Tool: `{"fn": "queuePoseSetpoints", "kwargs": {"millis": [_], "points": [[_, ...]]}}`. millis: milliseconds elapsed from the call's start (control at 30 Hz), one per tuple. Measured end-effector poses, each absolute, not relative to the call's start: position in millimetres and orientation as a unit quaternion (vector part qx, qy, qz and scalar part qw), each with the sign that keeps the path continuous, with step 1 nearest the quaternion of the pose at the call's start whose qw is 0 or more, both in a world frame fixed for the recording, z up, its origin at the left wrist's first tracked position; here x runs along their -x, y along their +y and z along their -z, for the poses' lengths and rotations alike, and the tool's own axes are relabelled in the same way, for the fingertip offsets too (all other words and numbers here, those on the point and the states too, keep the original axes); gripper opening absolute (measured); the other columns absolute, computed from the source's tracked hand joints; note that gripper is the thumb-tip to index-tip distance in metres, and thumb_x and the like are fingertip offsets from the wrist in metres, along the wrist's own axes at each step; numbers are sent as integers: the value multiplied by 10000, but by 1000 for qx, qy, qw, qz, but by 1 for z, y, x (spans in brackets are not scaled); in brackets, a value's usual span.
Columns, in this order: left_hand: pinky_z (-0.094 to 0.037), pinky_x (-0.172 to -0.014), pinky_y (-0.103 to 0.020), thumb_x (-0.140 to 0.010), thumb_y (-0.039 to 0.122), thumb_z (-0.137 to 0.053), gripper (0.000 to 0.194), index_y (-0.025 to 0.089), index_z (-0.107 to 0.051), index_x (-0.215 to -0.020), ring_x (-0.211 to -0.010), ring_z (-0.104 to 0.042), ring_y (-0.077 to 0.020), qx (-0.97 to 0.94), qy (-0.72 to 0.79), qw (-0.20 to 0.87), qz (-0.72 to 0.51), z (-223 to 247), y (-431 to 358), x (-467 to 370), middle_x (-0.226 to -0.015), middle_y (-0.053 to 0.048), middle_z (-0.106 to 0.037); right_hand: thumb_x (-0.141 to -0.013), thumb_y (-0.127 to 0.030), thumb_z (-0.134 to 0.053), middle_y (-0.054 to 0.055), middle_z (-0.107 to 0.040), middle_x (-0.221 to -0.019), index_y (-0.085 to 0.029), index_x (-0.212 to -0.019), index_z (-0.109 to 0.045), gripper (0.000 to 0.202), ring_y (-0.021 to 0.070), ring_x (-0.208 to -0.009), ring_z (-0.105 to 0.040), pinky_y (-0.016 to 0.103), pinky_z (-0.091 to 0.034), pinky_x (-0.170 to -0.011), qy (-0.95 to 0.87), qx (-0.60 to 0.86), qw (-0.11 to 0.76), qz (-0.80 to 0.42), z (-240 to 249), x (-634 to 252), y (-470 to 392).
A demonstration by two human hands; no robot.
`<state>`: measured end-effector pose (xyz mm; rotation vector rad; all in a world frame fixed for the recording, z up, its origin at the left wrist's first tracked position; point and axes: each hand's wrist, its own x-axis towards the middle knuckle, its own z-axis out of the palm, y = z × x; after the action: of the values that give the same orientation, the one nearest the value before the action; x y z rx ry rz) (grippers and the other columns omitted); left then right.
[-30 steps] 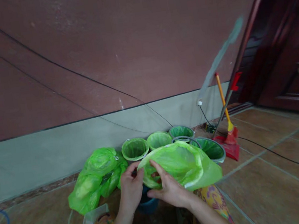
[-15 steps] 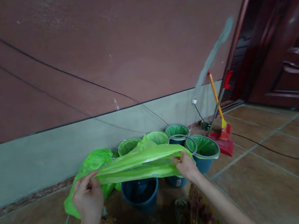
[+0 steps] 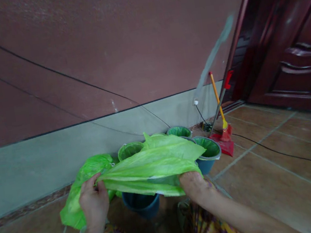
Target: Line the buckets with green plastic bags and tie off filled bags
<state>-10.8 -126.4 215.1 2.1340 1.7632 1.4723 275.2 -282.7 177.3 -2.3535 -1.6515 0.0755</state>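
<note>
Two hands [image 3: 94, 199], green bag [image 3: 152, 157] stretched between, right hand [image 3: 193, 184] inside

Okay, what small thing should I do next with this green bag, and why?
I'd probably spread the mouth of the green bag wider with your right hand: it looks tucked inside, your left hand pinches the other end, and the opening looks narrow, above the blue bucket.

Got a dark-red panelled door [image 3: 288, 67] over on the far right, plus a yellow-handled broom [image 3: 224, 121] and red dustpan [image 3: 226, 149] left of it. Also got a black cable [image 3: 80, 80] slanting down the brownish wall [image 3: 131, 34], and a white plug [image 3: 196, 102] low down, right side.
</note>
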Motion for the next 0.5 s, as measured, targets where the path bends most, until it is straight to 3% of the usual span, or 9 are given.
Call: {"fn": "queuePoseSetpoints", "kwargs": {"millis": [100, 167, 400, 500], "points": [[-539, -869, -375, -843, 293, -453, 362, 155, -731, -1029, -844, -674, -243, -696, 556, -2, -454, -203, -118, 8, -940, -108, -716, -767, 99, -474, 190, -755, -904, -67, -886, -751, 343, 300, -880, -733, 384, -564, -762, -613, 785, -70, 65, -194, -280, -299], [-543, -881, -391, -842, 286, -437, 371, 147, -727, -1028, -881, -682, -257, -707, 554, 6, -439, -192, -114, 4, -959, -122, -725, -753, 98, -493, 163, -759, -881, -98, -884, -755, 352, 276, -840, -733, 352, -565, -717, -637, 755, -135, 74, -207, -281, -310], [-541, -931, -414, -813, 236, -445, 334, 157, -733, -962, -961, -699, -278, -727, 560, 58, -394, -171, -98, -6, -973, -129, -755, -734, 90, -508, 134, -745, -853, -159, -891, -754, 384, 278, -809, -709, 368, -556, -694, -697, 677, -204, 120, -257, -289, -352], [-542, -933, -385, -807, 236, -455, 326, 169, -738, -956, -965, -705, -257, -716, 559, 71, -412, -178, -92, -15, -1006, -114, -762, -782, 63, -471, 144, -738, -904, -160, -1013, -736, 416, 268, -833, -699, 367, -543, -712, -712, 656, -163, 190, -287, -304, -366]]}}
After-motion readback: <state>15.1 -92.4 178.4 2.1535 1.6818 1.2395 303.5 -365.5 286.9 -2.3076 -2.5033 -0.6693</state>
